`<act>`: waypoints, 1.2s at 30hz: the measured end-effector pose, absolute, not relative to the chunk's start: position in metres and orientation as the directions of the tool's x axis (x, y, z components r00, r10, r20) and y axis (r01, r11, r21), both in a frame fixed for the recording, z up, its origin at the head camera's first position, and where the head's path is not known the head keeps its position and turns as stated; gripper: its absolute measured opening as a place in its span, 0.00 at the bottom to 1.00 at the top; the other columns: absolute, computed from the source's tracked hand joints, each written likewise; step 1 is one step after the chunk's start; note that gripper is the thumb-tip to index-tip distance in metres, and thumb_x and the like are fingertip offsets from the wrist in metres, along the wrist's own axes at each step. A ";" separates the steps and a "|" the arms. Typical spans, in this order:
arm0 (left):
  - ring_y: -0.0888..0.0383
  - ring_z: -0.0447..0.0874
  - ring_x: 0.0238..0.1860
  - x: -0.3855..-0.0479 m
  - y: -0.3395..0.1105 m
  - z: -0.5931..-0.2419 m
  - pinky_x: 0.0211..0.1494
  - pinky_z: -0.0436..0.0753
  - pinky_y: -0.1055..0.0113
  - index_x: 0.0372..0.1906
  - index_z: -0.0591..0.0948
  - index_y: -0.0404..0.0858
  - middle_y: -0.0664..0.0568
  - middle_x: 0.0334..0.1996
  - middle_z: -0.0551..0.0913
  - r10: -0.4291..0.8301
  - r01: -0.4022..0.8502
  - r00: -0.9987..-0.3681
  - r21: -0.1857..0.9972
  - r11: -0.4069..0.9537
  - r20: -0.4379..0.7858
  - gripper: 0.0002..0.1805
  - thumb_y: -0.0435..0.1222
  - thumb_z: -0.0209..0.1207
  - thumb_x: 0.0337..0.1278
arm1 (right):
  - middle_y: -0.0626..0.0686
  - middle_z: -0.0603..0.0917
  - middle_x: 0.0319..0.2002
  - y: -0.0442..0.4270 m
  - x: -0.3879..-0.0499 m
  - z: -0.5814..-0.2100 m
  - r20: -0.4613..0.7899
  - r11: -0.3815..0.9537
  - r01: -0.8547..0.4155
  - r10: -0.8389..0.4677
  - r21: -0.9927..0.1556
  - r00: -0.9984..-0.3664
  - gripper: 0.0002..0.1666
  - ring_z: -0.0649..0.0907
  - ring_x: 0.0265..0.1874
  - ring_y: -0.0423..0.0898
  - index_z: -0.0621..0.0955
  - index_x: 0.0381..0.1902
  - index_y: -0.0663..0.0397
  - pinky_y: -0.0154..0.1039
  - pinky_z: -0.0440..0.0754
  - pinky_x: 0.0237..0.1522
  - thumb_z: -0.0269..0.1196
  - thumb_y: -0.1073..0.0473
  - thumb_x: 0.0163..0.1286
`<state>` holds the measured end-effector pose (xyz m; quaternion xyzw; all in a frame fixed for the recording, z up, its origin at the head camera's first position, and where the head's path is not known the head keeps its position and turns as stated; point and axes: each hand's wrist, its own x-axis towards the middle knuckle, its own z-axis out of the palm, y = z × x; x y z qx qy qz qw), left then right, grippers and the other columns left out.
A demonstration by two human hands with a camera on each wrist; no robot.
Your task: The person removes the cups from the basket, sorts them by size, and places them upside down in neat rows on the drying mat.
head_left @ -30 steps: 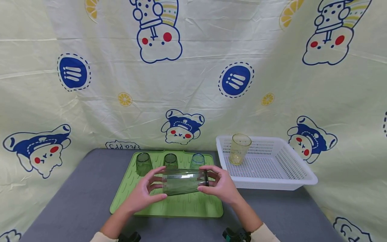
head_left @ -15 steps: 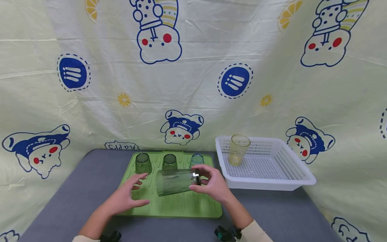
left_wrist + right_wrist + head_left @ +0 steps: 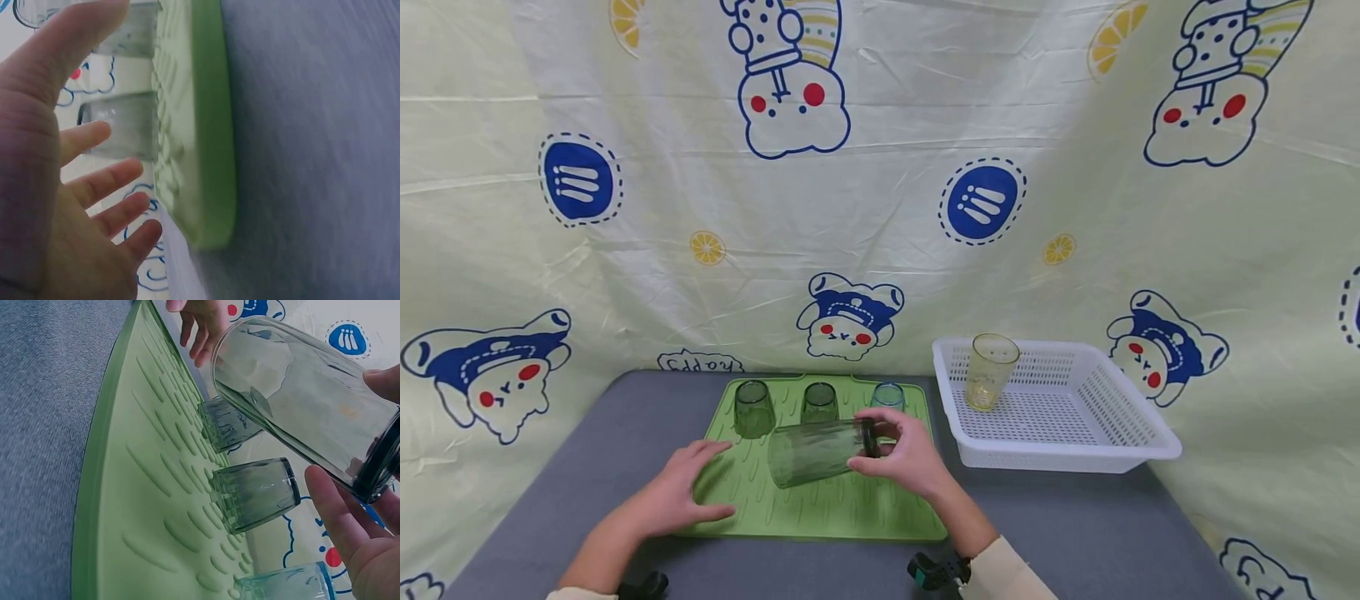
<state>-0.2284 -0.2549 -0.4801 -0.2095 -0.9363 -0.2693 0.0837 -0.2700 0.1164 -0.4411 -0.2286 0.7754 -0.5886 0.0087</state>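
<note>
Held sideways above the green drying mat [image 3: 820, 517] is a tall grey-green drinking glass [image 3: 816, 452]. My right hand [image 3: 902, 454] grips it round its thick base, with the glass's mouth tilted a little down to the left. In the right wrist view the thumb and fingers lie on either side of the glass [image 3: 300, 400] near the base. Apart from it, at the mat's left side, my left hand [image 3: 673, 492] holds nothing, its fingers spread and relaxed. In the left wrist view that hand [image 3: 81, 187] shows its palm beside the mat's edge.
Upside down along the mat's back stand two green glasses, the left glass [image 3: 754, 410] and the middle glass [image 3: 819, 403], and a bluish glass [image 3: 888, 395]. A white perforated basket [image 3: 1060, 454] to the right holds a yellowish glass [image 3: 991, 372]. A patterned curtain [image 3: 880, 208] hangs behind the table.
My left hand has let go of the tall glass and drawn back to the left. My right hand has carried the glass leftward, its mouth tipping slightly lower.
</note>
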 end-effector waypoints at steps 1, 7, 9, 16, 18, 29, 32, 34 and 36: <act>0.32 0.71 0.65 -0.228 -0.257 -0.481 0.62 0.76 0.31 0.72 0.71 0.36 0.37 0.63 0.74 0.340 0.425 -0.904 0.464 0.777 0.260 0.53 0.56 0.78 0.41 | 0.56 0.83 0.57 0.115 -0.271 -0.441 0.255 0.200 -0.341 -0.360 -0.919 -0.898 0.34 0.87 0.49 0.52 0.83 0.59 0.46 0.46 0.89 0.47 0.80 0.58 0.53; 0.29 0.70 0.65 -0.226 -0.272 -0.484 0.59 0.74 0.27 0.72 0.71 0.34 0.34 0.65 0.73 0.307 0.357 -0.934 0.418 0.835 0.185 0.56 0.59 0.78 0.38 | 0.58 0.81 0.59 0.108 -0.275 -0.443 0.251 0.192 -0.331 -0.348 -0.924 -0.903 0.35 0.87 0.52 0.54 0.81 0.61 0.49 0.41 0.89 0.45 0.79 0.59 0.55; 0.27 0.69 0.65 -0.225 -0.276 -0.484 0.58 0.73 0.26 0.73 0.70 0.34 0.34 0.66 0.72 0.294 0.331 -0.944 0.405 0.852 0.152 0.57 0.60 0.77 0.38 | 0.58 0.80 0.60 0.106 -0.276 -0.443 0.252 0.192 -0.330 -0.344 -0.924 -0.905 0.35 0.86 0.53 0.55 0.81 0.62 0.49 0.40 0.89 0.46 0.79 0.59 0.55; 0.24 0.66 0.67 -0.222 -0.283 -0.483 0.58 0.70 0.24 0.74 0.69 0.34 0.30 0.69 0.70 0.261 0.274 -0.961 0.369 0.888 0.086 0.58 0.61 0.75 0.39 | 0.56 0.80 0.59 0.097 -0.281 -0.442 0.257 0.200 -0.332 -0.324 -0.922 -0.910 0.35 0.85 0.54 0.55 0.80 0.62 0.45 0.41 0.89 0.46 0.79 0.57 0.56; 0.24 0.65 0.68 -0.221 -0.283 -0.482 0.58 0.69 0.23 0.73 0.69 0.35 0.30 0.69 0.69 0.253 0.259 -0.965 0.364 0.895 0.065 0.57 0.62 0.74 0.40 | 0.56 0.80 0.59 0.094 -0.282 -0.441 0.258 0.201 -0.330 -0.316 -0.922 -0.913 0.35 0.86 0.53 0.54 0.81 0.62 0.44 0.42 0.89 0.47 0.79 0.57 0.56; 0.25 0.65 0.69 -0.219 -0.285 -0.480 0.58 0.68 0.22 0.72 0.72 0.38 0.30 0.70 0.69 0.230 0.226 -0.973 0.336 0.914 0.029 0.55 0.64 0.73 0.40 | 0.56 0.82 0.57 0.081 -0.288 -0.435 0.266 0.237 -0.345 -0.311 -0.908 -0.912 0.37 0.85 0.51 0.53 0.80 0.64 0.49 0.43 0.89 0.45 0.79 0.55 0.56; 0.25 0.64 0.69 -0.219 -0.285 -0.479 0.58 0.67 0.22 0.72 0.72 0.38 0.30 0.71 0.68 0.231 0.224 -0.973 0.339 0.914 0.021 0.55 0.64 0.73 0.40 | 0.54 0.82 0.57 0.077 -0.289 -0.434 0.267 0.262 -0.354 -0.317 -0.898 -0.910 0.37 0.84 0.51 0.52 0.80 0.64 0.46 0.41 0.87 0.44 0.79 0.53 0.56; 0.25 0.64 0.69 -0.219 -0.284 -0.478 0.59 0.67 0.22 0.72 0.72 0.38 0.30 0.71 0.68 0.232 0.221 -0.973 0.342 0.913 0.009 0.54 0.64 0.73 0.41 | 0.52 0.83 0.57 0.074 -0.291 -0.433 0.267 0.285 -0.364 -0.325 -0.887 -0.907 0.37 0.84 0.51 0.50 0.80 0.64 0.45 0.40 0.86 0.44 0.79 0.51 0.56; 0.25 0.63 0.69 -0.219 -0.284 -0.477 0.59 0.66 0.22 0.72 0.72 0.38 0.30 0.71 0.68 0.234 0.219 -0.972 0.346 0.912 0.001 0.54 0.64 0.73 0.42 | 0.51 0.84 0.57 0.072 -0.292 -0.431 0.268 0.300 -0.372 -0.336 -0.878 -0.903 0.38 0.83 0.51 0.49 0.80 0.64 0.46 0.40 0.85 0.45 0.79 0.50 0.56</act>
